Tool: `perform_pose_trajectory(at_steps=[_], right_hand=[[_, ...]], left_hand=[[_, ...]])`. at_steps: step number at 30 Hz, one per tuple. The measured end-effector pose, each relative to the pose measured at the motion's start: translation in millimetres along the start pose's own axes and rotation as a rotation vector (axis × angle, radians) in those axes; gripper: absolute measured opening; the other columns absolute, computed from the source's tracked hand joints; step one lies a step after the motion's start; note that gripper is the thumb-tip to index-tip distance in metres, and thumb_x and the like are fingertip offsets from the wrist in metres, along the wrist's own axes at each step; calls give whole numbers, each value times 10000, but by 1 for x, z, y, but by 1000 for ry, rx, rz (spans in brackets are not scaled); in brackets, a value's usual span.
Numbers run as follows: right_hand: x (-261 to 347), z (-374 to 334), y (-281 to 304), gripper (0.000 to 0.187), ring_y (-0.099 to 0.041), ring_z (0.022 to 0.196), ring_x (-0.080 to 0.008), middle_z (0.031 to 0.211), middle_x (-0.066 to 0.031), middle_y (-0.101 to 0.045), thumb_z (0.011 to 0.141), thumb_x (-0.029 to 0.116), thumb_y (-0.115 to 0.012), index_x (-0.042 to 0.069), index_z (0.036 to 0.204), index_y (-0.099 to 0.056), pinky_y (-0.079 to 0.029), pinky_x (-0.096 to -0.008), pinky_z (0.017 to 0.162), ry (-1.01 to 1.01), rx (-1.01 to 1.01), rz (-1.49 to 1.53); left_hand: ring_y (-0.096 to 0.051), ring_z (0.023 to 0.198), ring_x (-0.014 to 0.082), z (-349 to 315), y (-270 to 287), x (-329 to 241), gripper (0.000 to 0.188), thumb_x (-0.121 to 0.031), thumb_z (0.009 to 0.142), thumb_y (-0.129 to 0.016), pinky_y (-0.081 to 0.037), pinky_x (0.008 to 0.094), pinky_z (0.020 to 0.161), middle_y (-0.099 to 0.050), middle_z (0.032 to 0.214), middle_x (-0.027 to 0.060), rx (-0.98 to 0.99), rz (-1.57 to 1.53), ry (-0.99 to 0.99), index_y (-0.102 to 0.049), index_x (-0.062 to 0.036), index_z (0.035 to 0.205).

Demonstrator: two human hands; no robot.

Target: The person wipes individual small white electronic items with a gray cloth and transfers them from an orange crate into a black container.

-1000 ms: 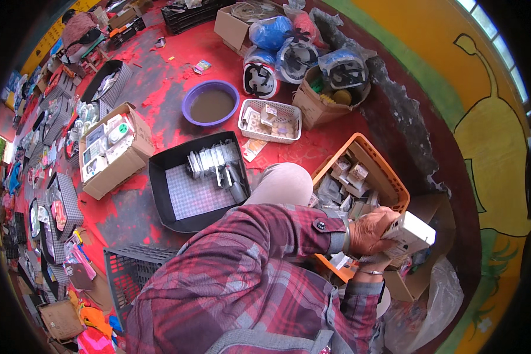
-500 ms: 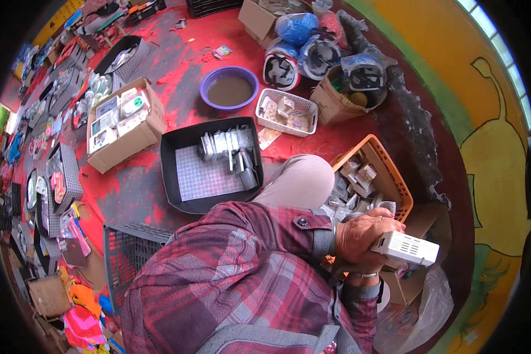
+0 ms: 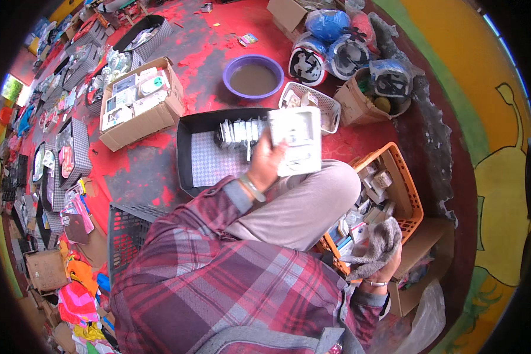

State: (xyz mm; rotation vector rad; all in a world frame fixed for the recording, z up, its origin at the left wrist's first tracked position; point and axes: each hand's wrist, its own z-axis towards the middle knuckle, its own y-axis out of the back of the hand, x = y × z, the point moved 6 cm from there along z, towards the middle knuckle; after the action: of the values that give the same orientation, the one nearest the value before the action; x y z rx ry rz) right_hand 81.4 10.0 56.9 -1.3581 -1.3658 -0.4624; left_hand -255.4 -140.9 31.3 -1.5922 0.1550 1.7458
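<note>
My left hand [image 3: 265, 164] is closed on the edge of a white rectangular plastic case [image 3: 304, 144], whose broad face with moulded recesses is turned up. It hangs over my bent knee, beside the right wall of a black tray [image 3: 184, 144]. In that tray stand several thin packets [image 3: 237, 133] in a row on a checked lining. At the right, my right hand [image 3: 389, 269] grips a crumpled grey cloth [image 3: 379, 248] over the near edge of an orange crate [image 3: 416, 200]. Small boxes and packages [image 3: 360, 224] fill the crate.
Beyond the tray stand a purple basin [image 3: 252, 96] of murky water and a white basket [image 3: 333, 106]. Bagged helmets [image 3: 347, 56] lie at the back right. A carton of boxed goods [image 3: 153, 127] and a dark plastic crate [image 3: 124, 236] are to the left. A painted wall [image 3: 501, 189] borders the right.
My left hand has carried the white case from beside my right hand leftward to above my knee. My right hand is now apart from it, with the grey cloth plainly showing.
</note>
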Motion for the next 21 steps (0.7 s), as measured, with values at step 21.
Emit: perform_pose_trajectory(at_steps=[21], right_hand=[[-56,11,63,288,-581,944,-231,1028,-81,-616,904,276,-471,50,1040,-588,-478,-369,837,-216,-76,246]], left_hand=[[-566,984,239,-39,121,81,512,74,740,-499,-497,368,774,-535,1090,97,-407,-201,521,-392,-67,1221]])
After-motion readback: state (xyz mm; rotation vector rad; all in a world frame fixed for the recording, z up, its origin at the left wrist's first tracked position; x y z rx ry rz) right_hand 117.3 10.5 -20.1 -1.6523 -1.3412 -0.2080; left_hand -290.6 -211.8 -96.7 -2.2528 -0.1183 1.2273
